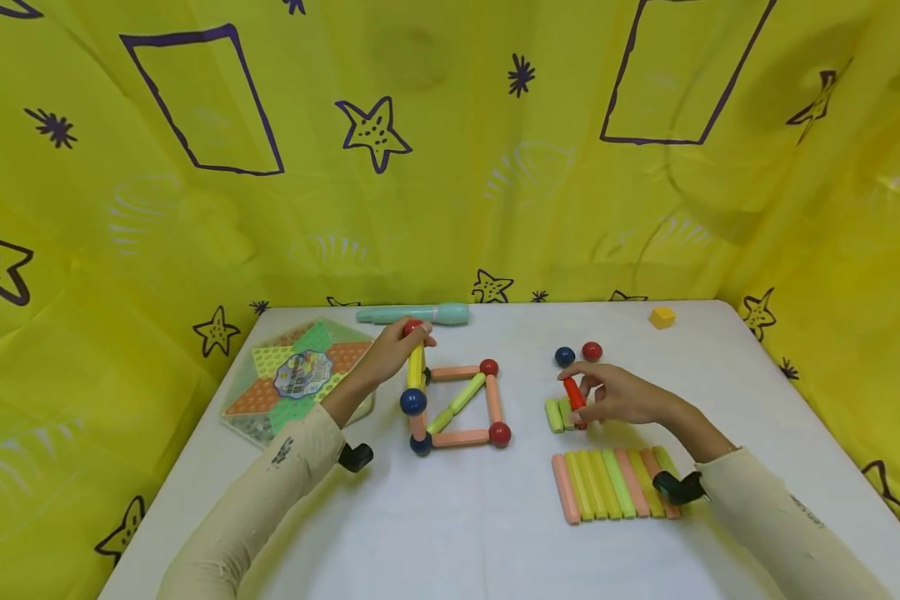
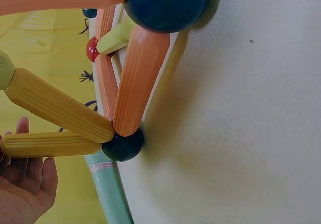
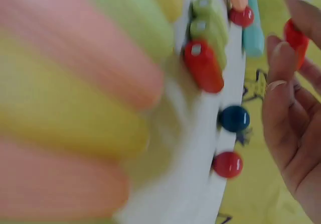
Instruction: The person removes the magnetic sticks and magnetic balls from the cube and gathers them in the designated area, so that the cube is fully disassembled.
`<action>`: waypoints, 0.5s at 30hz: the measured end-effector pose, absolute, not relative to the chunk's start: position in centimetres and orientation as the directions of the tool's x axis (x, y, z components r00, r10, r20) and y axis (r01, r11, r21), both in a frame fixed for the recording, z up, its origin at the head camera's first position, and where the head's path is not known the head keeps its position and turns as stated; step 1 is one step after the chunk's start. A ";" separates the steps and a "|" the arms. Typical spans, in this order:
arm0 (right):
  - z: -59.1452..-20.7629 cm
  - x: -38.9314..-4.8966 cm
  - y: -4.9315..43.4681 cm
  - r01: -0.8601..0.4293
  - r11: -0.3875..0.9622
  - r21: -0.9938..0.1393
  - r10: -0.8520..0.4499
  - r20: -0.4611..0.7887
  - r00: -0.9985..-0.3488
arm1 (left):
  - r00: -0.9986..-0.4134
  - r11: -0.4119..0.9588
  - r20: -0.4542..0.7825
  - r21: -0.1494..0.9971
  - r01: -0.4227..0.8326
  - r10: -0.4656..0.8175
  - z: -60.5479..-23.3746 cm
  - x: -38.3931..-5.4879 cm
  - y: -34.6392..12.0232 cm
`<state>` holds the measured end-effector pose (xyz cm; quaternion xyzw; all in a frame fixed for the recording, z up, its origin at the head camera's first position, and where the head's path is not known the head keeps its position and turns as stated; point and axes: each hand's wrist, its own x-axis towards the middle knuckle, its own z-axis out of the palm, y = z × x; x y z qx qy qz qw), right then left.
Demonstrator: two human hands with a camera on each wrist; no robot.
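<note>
My left hand grips a red ball at the upper end of a yellow rod. In the left wrist view, that hand's fingers lie beside the end of a yellow rod, which joins a dark blue ball. The rods and balls form a frame with orange rods and a yellow-green diagonal. A blue ball stands above the near left corner. My right hand pinches a short red rod over short green rods.
A row of coloured rods lies at front right. Behind the right hand sit a blue ball and a red ball. A star-patterned box is at left, a teal pen-like object at the back, a yellow cube far right.
</note>
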<state>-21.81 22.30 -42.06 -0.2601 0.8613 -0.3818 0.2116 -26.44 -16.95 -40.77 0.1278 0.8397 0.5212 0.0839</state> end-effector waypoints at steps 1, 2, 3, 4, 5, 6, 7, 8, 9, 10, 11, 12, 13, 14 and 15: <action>-42.1 -21.8 22.7 -0.273 0.587 -0.762 -0.601 -0.184 -0.778 | -0.953 0.424 -0.007 0.897 0.128 0.302 -40.8 -26.4 -16.9; -42.2 -21.7 23.2 -0.267 0.600 -0.754 -0.595 -0.197 -0.780 | -0.953 0.423 -0.005 0.897 0.129 0.302 -40.8 -26.4 -16.9; -42.2 -21.7 23.5 -0.262 0.611 -0.747 -0.591 -0.210 -0.779 | -0.953 0.423 -0.005 0.897 0.129 0.302 -40.8 -26.5 -16.9; -42.3 -21.6 23.8 -0.263 0.624 -0.736 -0.589 -0.221 -0.778 | -0.953 0.423 -0.003 0.897 0.131 0.302 -40.8 -26.4 -16.9; -42.5 -21.6 24.0 -0.264 0.637 -0.725 -0.586 -0.233 -0.776 | -0.954 0.426 -0.002 0.895 0.132 0.301 -40.8 -26.4 -16.9; -42.6 -21.5 24.2 -0.269 0.650 -0.711 -0.585 -0.241 -0.775 | -0.954 0.427 -0.003 0.894 0.131 0.300 -40.8 -26.3 -16.9; -42.8 -21.5 24.3 -0.278 0.662 -0.696 -0.584 -0.245 -0.774 | -0.955 0.427 -0.002 0.895 0.131 0.298 -40.7 -26.3 -16.8; -42.9 -21.5 24.4 -0.288 0.671 -0.684 -0.583 -0.246 -0.774 | -0.955 0.426 -0.003 0.895 0.129 0.296 -40.7 -26.3 -16.8; -43.1 -21.5 24.5 -0.292 0.681 -0.672 -0.579 -0.250 -0.776 | -0.956 0.425 -0.004 0.896 0.126 0.293 -40.6 -26.3 -16.8; -43.2 -21.5 24.5 -0.294 0.690 -0.661 -0.573 -0.252 -0.780 | -0.957 0.423 -0.004 0.897 0.125 0.291 -40.6 -26.2 -16.8; -43.3 -21.6 24.5 -0.289 0.700 -0.653 -0.565 -0.258 -0.783 | -0.957 0.425 -0.004 0.897 0.125 0.290 -40.5 -26.2 -16.9; -43.4 -21.6 24.5 -0.284 0.708 -0.647 -0.558 -0.265 -0.787 | -0.958 0.422 -0.005 0.898 0.122 0.288 -40.5 -26.3 -16.9; -43.4 -21.6 24.5 -0.277 0.714 -0.643 -0.552 -0.273 -0.788 | -0.958 0.422 -0.004 0.898 0.123 0.288 -40.4 -26.2 -16.9; -43.5 -21.6 24.5 -0.271 0.718 -0.641 -0.549 -0.282 -0.787 | -0.958 0.422 -0.005 0.898 0.121 0.286 -40.4 -26.2 -16.9; -43.5 -21.6 24.5 -0.263 0.721 -0.641 -0.545 -0.291 -0.786 | -0.958 0.424 -0.006 0.898 0.121 0.285 -40.4 -26.2 -16.9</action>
